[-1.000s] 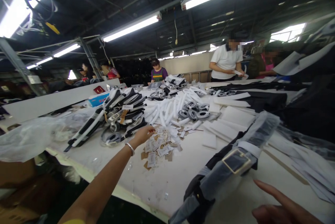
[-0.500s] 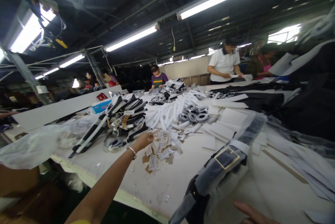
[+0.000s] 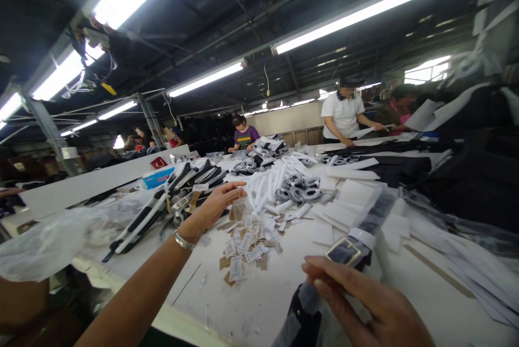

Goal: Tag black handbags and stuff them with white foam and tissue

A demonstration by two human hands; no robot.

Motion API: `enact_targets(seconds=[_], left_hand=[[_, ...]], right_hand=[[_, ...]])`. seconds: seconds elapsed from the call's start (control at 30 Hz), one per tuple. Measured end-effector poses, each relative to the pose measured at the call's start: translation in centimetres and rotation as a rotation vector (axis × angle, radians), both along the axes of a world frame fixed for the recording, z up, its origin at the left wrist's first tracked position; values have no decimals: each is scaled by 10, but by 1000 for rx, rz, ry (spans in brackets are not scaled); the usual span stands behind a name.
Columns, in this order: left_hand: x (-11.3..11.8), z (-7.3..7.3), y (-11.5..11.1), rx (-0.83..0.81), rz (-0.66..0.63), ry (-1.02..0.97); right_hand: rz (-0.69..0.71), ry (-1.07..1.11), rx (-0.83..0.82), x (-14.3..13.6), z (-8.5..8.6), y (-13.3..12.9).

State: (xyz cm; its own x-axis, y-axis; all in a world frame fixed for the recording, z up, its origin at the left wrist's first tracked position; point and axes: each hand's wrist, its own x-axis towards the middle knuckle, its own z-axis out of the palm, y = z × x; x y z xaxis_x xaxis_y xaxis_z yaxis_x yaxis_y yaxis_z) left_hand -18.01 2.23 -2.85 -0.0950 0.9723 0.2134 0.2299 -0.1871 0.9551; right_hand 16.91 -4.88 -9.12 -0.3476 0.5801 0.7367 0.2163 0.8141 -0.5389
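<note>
My left hand is above the near end of a heap of small tags, white and brown with pale strings. Its thumb and fingers are drawn together, and a blurred brownish tag hangs under the fingertips. My right hand is raised at the lower right with thumb and forefinger pressed together. Whatever is between them, if anything, is too small to make out. Just behind those fingertips lies a dark belt in clear plastic with a gold square buckle and a white band; my right hand partly covers it.
Wrapped belts are piled at the left beside a blue box. White foam strips, coiled belts and white sheets cover the middle. Clear plastic spreads over the left edge. Co-workers stand across the table.
My left hand has lifted off the tag heap with a tag at its fingertips. My right hand has come up from the bottom edge to the buckle, its fingers now pinched.
</note>
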Motion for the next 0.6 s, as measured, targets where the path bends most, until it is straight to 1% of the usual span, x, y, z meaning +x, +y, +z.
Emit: enact_targets(seconds=[0.07,0.17,0.23,0.3,0.37,0.43,0.5,0.53,0.6], left_hand=[[27,14,-11,29,-79,-103],[68,27,-27,52,-185,-240],[93,32,-36,58,-248,-314],[113,35,-45,57,-308,-372],[128,38,-51,53,-354,-428],[138,40,-56,42,-398,-497],[145,43,-60,23,-444,-560],[148,44,-60,13,-468,-577],[151,45,-61,4,-503,-580]], right_hand=[[-30,35,-31,-13,17,6],[-58,76,-119,-31,36,18],[-59,99,-197,-39,41,26],[-24,148,-261,-43,43,30],[78,248,-327,-42,44,32],[250,350,-424,-38,46,30],[397,391,-516,-33,52,28],[433,391,-550,-30,55,28],[427,389,-582,-24,62,28]])
